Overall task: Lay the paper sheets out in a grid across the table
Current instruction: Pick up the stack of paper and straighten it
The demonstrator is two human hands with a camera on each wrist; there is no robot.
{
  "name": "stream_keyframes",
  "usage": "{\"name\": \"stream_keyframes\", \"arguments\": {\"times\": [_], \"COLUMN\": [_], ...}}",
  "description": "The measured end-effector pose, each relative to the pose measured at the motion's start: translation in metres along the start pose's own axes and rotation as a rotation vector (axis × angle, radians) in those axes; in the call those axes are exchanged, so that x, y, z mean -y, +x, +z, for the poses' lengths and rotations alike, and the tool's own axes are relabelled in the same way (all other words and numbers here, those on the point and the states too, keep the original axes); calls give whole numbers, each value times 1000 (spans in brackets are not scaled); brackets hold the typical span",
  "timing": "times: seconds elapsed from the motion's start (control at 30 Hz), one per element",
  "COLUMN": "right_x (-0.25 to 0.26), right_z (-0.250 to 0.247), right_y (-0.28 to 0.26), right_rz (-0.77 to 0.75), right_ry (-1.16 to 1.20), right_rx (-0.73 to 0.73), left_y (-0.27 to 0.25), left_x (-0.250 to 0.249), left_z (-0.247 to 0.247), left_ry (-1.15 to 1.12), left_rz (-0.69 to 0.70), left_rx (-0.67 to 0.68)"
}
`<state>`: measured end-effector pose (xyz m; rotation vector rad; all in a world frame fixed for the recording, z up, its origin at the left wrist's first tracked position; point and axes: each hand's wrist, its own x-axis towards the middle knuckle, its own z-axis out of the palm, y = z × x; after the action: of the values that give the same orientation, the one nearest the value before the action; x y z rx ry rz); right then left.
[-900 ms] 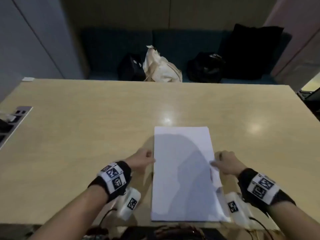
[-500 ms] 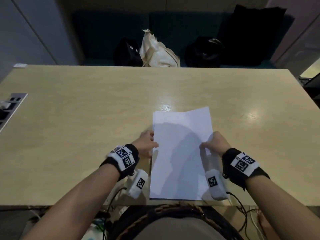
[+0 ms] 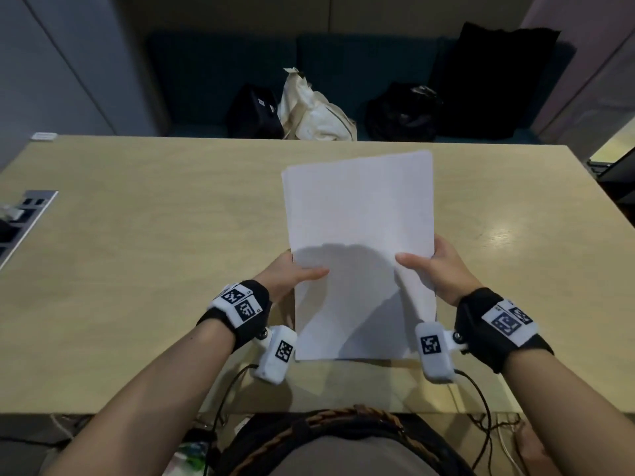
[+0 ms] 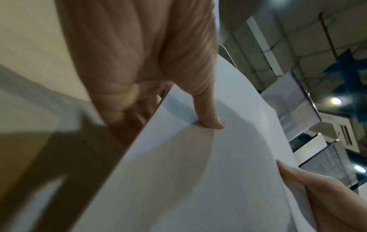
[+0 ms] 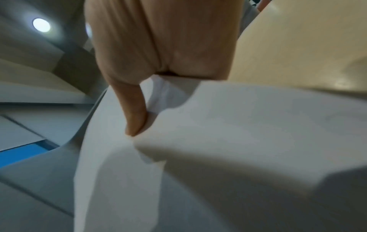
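Observation:
A stack of white paper sheets (image 3: 359,231) is held up off the beige table (image 3: 137,269), tilted away from me. My left hand (image 3: 292,273) pinches its left edge, thumb on top. My right hand (image 3: 433,266) pinches the right edge the same way. In the left wrist view the left thumb (image 4: 208,116) presses on the paper sheets (image 4: 178,180), and the right hand's thumb (image 4: 309,186) shows at the far edge. In the right wrist view the right thumb (image 5: 137,119) presses into the paper sheets (image 5: 238,125), which bend and separate slightly there.
A power socket panel (image 3: 20,214) is set into the table's left edge. Beyond the far edge stands a dark bench with a white bag (image 3: 314,111) and black bags (image 3: 402,111). Cables (image 3: 481,424) hang at the near edge by my body.
The stack lay flat on the table with my hands at its sides. Both hands have gripped its edges and lifted it up off the surface.

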<state>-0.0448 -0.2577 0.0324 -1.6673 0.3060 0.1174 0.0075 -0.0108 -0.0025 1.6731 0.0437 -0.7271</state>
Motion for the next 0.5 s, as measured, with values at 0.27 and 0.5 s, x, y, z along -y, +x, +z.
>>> {"name": "stream_keyframes", "arguments": {"times": [0.27,0.5], "right_x": [41,9], "right_z": [21,28], "right_y": [6,9], "right_rz": [-435,-323], "right_ry": [-13,-165], "right_rx": [-465,-559], "left_y": [-24,-24], "left_x": [-45,-28], "left_z": [12,16], "left_ry": [-135,-133], "left_rz": [418,317], "left_rx": [-257,-225]}}
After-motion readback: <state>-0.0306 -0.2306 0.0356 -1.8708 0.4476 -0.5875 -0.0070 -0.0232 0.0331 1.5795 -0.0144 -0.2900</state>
